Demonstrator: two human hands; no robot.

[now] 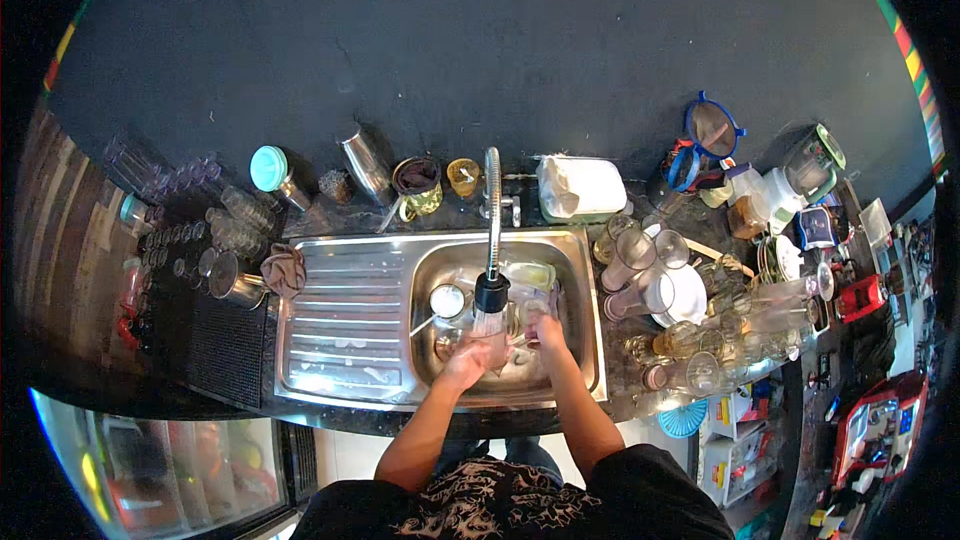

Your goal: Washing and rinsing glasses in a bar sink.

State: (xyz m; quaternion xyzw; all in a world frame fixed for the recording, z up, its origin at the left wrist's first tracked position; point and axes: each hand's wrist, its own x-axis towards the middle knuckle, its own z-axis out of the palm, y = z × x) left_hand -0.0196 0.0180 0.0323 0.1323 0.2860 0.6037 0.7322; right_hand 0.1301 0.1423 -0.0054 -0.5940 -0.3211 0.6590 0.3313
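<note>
Rinsing is under way: beneath the spray faucet, inside the steel sink, the left hand cups a clear glass while the right hand grips something beside it that cannot be made out. Next probably calls for turning the glass under the stream.

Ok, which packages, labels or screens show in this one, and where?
White plastic bag: behind the sink, boxy, crumpled top.
Red-and-white boxes: far right, low, flat.
Small blue-and-white carton: right counter, among jars.
Colourful packets: shelf below the right counter, too small to tell apart.
No screen visible.
</note>
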